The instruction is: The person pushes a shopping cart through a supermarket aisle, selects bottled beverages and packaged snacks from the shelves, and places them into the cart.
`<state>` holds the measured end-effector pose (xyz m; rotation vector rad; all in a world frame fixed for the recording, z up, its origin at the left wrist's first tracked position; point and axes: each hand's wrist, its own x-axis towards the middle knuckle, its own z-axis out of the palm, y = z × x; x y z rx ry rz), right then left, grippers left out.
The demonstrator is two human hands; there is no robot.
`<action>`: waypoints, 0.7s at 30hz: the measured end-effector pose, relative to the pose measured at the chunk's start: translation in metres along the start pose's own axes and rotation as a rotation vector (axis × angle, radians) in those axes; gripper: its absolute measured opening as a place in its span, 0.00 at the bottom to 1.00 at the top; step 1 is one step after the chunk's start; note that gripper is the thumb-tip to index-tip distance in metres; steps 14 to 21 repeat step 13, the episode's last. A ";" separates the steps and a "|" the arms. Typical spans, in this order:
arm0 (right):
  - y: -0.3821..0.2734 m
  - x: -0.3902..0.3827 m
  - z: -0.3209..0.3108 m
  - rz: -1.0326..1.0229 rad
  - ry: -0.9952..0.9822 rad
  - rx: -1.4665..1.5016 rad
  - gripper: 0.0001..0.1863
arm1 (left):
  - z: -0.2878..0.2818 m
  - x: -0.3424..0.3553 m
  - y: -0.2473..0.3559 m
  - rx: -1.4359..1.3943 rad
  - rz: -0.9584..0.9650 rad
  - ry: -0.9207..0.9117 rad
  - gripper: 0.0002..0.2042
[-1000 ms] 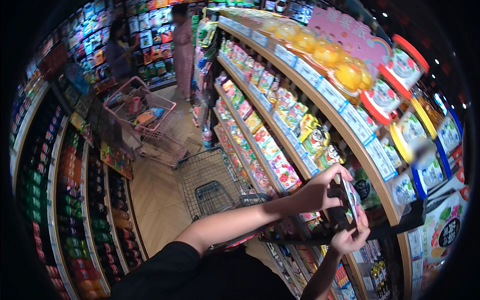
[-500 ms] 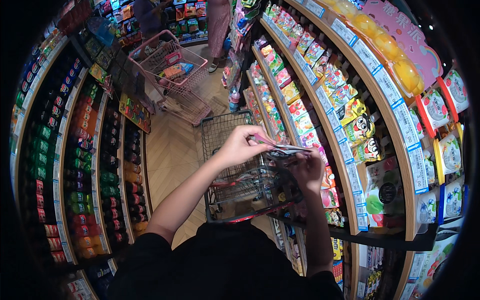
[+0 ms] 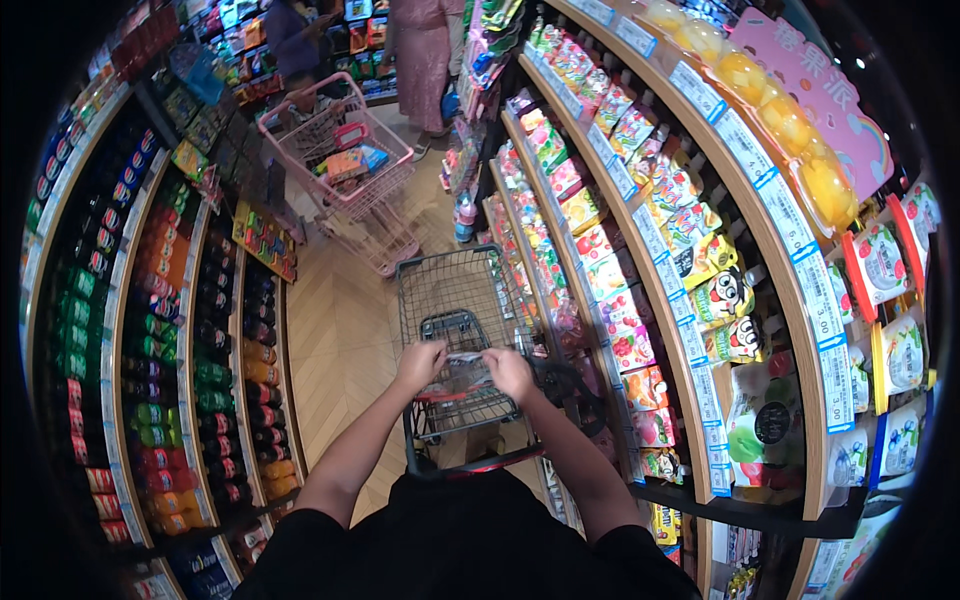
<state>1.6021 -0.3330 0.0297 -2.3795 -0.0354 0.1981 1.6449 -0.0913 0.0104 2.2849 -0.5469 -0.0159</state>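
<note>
Hands both clamped on a clear crinkly plastic snack packet [image 3: 466,372], left hand [image 3: 421,362] on its left edge, right hand [image 3: 509,372] on its right edge, close together. Packet sits over the rear of the dark wire shopping cart [image 3: 455,290], above its small folding seat. Cart basket contents can't be made out. Snack shelves with colourful packets [image 3: 640,250] run along the right, bottled drinks rack [image 3: 160,330] on the left. Pink wire cart [image 3: 335,150] stands further up the aisle, two people beside it.
</note>
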 end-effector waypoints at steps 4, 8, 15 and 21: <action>0.016 -0.024 0.025 0.008 -0.163 0.087 0.23 | 0.039 -0.017 -0.049 -0.007 -0.060 0.020 0.04; 0.028 -0.065 0.038 -0.005 -0.171 0.008 0.31 | 0.077 -0.030 -0.104 -0.069 -0.162 -0.010 0.05; 0.009 -0.099 0.014 0.138 -0.641 -0.119 0.32 | 0.093 -0.039 -0.143 -0.083 -0.370 -0.051 0.06; 0.009 -0.099 0.014 0.138 -0.641 -0.119 0.32 | 0.093 -0.039 -0.143 -0.083 -0.370 -0.051 0.06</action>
